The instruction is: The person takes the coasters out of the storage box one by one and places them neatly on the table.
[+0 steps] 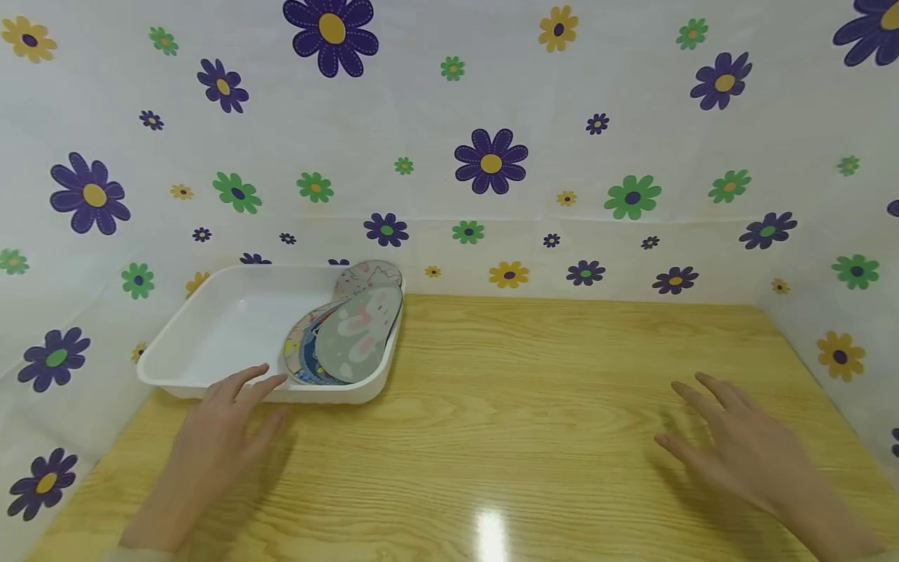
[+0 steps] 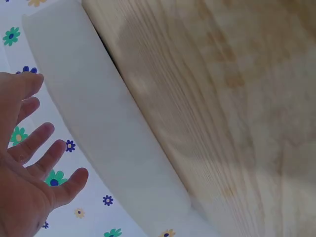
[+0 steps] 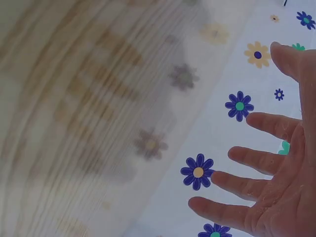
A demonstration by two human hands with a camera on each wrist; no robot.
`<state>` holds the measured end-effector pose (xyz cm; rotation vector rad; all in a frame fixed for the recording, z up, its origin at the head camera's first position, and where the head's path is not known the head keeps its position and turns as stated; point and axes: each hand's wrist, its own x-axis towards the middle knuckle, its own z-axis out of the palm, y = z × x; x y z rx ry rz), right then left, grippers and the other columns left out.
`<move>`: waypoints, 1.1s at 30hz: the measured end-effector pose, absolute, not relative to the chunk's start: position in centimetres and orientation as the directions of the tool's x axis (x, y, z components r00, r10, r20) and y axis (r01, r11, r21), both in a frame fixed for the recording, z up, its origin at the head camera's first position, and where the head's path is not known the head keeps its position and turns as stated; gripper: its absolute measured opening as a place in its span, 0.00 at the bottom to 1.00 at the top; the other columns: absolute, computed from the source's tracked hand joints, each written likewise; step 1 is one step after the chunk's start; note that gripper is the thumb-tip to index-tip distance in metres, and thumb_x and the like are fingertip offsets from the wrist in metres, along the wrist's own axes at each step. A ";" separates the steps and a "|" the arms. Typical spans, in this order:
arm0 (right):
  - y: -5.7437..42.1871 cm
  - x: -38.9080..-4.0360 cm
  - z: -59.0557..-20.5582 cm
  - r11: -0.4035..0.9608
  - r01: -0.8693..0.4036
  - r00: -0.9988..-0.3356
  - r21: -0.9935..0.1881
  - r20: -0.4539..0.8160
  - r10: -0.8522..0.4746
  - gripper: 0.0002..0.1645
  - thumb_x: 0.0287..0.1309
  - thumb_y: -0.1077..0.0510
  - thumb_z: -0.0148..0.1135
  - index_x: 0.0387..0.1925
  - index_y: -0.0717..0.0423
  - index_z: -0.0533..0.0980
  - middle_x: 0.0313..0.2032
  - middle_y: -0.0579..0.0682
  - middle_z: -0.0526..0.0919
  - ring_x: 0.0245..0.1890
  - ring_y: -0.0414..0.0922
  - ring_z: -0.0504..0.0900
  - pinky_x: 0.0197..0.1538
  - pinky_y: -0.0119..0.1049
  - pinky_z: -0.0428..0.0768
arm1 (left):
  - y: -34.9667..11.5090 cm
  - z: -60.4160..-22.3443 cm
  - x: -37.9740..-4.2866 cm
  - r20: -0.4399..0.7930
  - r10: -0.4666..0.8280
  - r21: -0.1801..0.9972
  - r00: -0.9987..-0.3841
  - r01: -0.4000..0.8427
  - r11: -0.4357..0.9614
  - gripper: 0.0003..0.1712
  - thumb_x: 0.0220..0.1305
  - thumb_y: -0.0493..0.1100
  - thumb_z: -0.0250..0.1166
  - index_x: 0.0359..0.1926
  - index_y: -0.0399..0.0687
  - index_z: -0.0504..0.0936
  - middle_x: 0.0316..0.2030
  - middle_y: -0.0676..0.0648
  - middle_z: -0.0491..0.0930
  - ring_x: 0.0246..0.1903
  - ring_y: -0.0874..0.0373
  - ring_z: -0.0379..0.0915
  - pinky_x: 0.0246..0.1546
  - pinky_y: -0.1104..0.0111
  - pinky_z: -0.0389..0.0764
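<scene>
A white plastic tray [image 1: 225,328] sits at the back left of the table. Several flat, rounded printed pieces lie overlapped at its right end. The top one is a grey piece [image 1: 354,339] with pink and white shapes; a pale patterned piece [image 1: 368,275] leans at the back corner, and edges of blue and yellowish ones show beneath. My left hand [image 1: 221,429] hovers by the tray's front rim with fingers spread, holding nothing. Over the right side of the table is my right hand [image 1: 744,449], its fingers apart and nothing in them.
The wood-grain table [image 1: 534,406] runs between and beyond both hands. A white cloth [image 1: 421,101] printed with purple, green and yellow flowers stands behind the table and along both sides.
</scene>
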<state>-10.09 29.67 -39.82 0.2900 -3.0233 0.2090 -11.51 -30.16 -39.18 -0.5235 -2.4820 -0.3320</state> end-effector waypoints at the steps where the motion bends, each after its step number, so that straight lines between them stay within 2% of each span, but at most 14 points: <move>1: 29.4 -10.3 -39.7 0.970 -0.196 -0.978 -0.141 0.102 -0.183 0.49 0.61 0.25 0.61 0.69 0.55 0.71 0.69 0.71 0.69 0.63 0.75 0.71 0.45 0.73 0.78 | -30.2 -39.2 -11.7 0.580 0.295 0.119 -0.759 0.438 0.891 0.29 0.49 0.35 0.77 0.56 0.45 0.83 0.54 0.34 0.81 0.51 0.33 0.79 0.41 0.38 0.80; 4: 28.8 -10.8 -39.5 0.964 -0.200 -0.978 -0.175 0.087 -0.187 0.47 0.63 0.27 0.60 0.69 0.56 0.71 0.68 0.70 0.70 0.61 0.74 0.74 0.46 0.71 0.79 | -30.1 -39.2 -12.2 0.552 0.286 0.119 -0.783 0.414 0.903 0.25 0.54 0.36 0.76 0.55 0.47 0.85 0.53 0.37 0.83 0.49 0.33 0.79 0.41 0.38 0.80; 8: 27.9 -11.5 -39.3 0.958 -0.205 -0.978 -0.203 0.072 -0.194 0.45 0.65 0.27 0.59 0.68 0.56 0.73 0.67 0.70 0.72 0.62 0.72 0.75 0.49 0.69 0.79 | -29.9 -39.1 -12.5 0.518 0.261 0.091 -0.814 0.356 0.930 0.19 0.59 0.40 0.75 0.52 0.51 0.87 0.48 0.42 0.85 0.46 0.35 0.81 0.36 0.39 0.78; 14: 26.5 -12.5 -39.0 0.954 -0.223 -0.975 -0.203 0.070 -0.213 0.44 0.66 0.27 0.57 0.67 0.57 0.74 0.66 0.68 0.74 0.61 0.69 0.77 0.49 0.66 0.81 | -29.6 -39.1 -12.7 0.525 0.265 0.029 -0.809 0.328 0.944 0.15 0.59 0.44 0.75 0.48 0.52 0.89 0.40 0.44 0.87 0.41 0.37 0.83 0.34 0.40 0.79; 19: 25.4 -13.3 -38.7 0.945 -0.245 -0.969 -0.218 0.098 -0.228 0.43 0.67 0.28 0.56 0.66 0.56 0.75 0.64 0.66 0.76 0.59 0.68 0.79 0.48 0.63 0.83 | -29.4 -39.2 -12.4 0.514 0.249 0.035 -0.821 0.310 0.950 0.14 0.61 0.44 0.73 0.48 0.49 0.88 0.41 0.42 0.87 0.42 0.34 0.82 0.35 0.38 0.80; 24: 24.3 -14.0 -38.3 0.932 -0.258 -0.965 -0.255 0.103 -0.239 0.43 0.67 0.27 0.55 0.67 0.54 0.74 0.65 0.65 0.77 0.60 0.68 0.79 0.51 0.65 0.81 | -29.2 -39.2 -12.3 0.484 0.231 0.048 -0.844 0.289 0.956 0.12 0.65 0.46 0.70 0.48 0.49 0.87 0.43 0.42 0.87 0.43 0.33 0.82 0.36 0.37 0.79; 33: 22.3 -15.2 -38.1 0.906 -0.316 -0.948 -0.281 0.135 -0.289 0.42 0.68 0.28 0.56 0.69 0.54 0.73 0.65 0.64 0.76 0.60 0.67 0.79 0.54 0.66 0.80 | -29.0 -39.3 -11.8 0.490 0.228 0.052 -0.842 0.290 0.956 0.11 0.64 0.46 0.72 0.46 0.49 0.88 0.42 0.43 0.87 0.42 0.33 0.82 0.36 0.37 0.79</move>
